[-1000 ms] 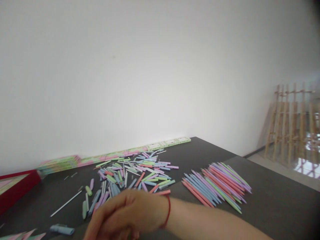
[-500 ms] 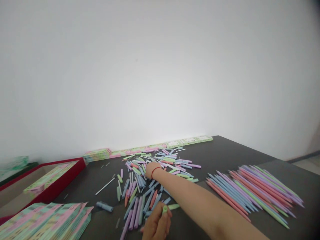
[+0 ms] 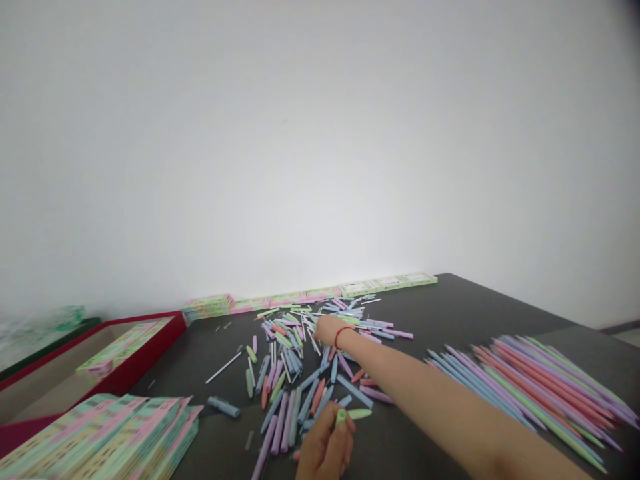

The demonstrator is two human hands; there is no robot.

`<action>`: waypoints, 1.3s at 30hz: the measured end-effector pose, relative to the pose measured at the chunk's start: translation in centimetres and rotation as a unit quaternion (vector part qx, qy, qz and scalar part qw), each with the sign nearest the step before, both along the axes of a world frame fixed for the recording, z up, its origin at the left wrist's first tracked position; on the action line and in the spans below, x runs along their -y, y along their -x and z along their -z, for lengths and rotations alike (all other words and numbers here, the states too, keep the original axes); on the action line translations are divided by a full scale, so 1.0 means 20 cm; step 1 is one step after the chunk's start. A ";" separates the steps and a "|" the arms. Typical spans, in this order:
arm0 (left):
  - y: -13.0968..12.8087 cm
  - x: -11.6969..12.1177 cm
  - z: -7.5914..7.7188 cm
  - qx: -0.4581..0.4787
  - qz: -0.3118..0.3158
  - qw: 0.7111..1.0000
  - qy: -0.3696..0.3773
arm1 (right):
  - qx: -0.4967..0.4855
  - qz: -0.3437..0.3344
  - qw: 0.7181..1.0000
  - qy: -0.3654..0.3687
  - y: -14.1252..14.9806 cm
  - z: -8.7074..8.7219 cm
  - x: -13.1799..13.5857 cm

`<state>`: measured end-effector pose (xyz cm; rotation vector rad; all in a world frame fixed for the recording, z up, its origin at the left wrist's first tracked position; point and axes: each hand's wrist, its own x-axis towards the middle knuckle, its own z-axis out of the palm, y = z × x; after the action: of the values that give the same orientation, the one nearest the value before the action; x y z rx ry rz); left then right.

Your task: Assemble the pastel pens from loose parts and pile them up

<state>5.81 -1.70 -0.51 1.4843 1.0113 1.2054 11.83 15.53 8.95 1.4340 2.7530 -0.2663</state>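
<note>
Your left hand (image 3: 325,445) has its thumb and fingers closed around a green tube (image 3: 341,417), hollow end uppermost, just above the near edge of the scattered pen parts (image 3: 314,375). A pointed green piece (image 3: 361,413) shows just beside that grip. Your right hand (image 3: 329,329), a red band (image 3: 342,336) at its wrist, reaches over the middle of the scatter; its fingertips are hidden, so whether they pinch anything is impossible to say. To your right, pens (image 3: 535,393) lie side by side on the dark table (image 3: 415,320). To your left are a blue cap (image 3: 223,407), fanned printed packs (image 3: 100,440) and a red box (image 3: 150,355).
</note>
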 end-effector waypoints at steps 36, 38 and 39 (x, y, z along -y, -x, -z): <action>0.02 0.09 -0.16 -0.415 -0.043 0.887 -0.199 | -0.025 -0.168 0.985 -0.027 -0.59 -0.11 0.69; 0.01 0.08 -0.15 -0.391 -0.033 0.903 -0.174 | -0.037 -0.161 0.986 0.004 -0.55 -0.07 0.69; 0.01 0.08 -0.14 -0.370 -0.034 0.916 -0.152 | -0.044 -0.151 0.987 0.020 -0.53 -0.05 0.69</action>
<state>5.55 -3.30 2.36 2.2580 1.4144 0.8689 22.52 1.83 9.97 0.9979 2.9626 -0.3786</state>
